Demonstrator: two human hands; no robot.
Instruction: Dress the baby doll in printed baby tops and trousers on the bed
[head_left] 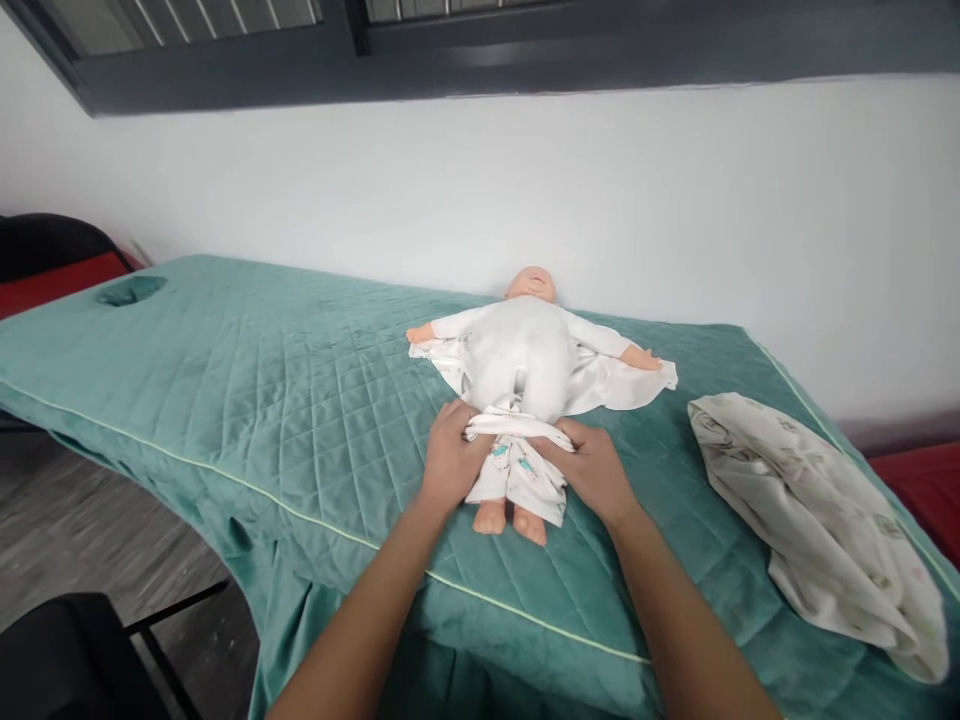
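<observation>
A baby doll [521, 345] with a white cloth body lies on its back, arms spread and head toward the wall. Small white printed trousers [517, 465] cover its lower legs, and its bare feet stick out below the cuffs. My left hand [452, 455] grips the waistband on one side, thumb inside the cloth. On the other side my right hand [592, 465] is closed on the same waistband. Under the doll's arms and back a white garment [615, 380] lies spread open.
The doll rests on a bed with a green quilted cover [322, 400]. A crumpled pale blanket [810, 530] lies at the right. A face hole [131, 290] is at the bed's far left. A black chair [75, 655] stands at lower left.
</observation>
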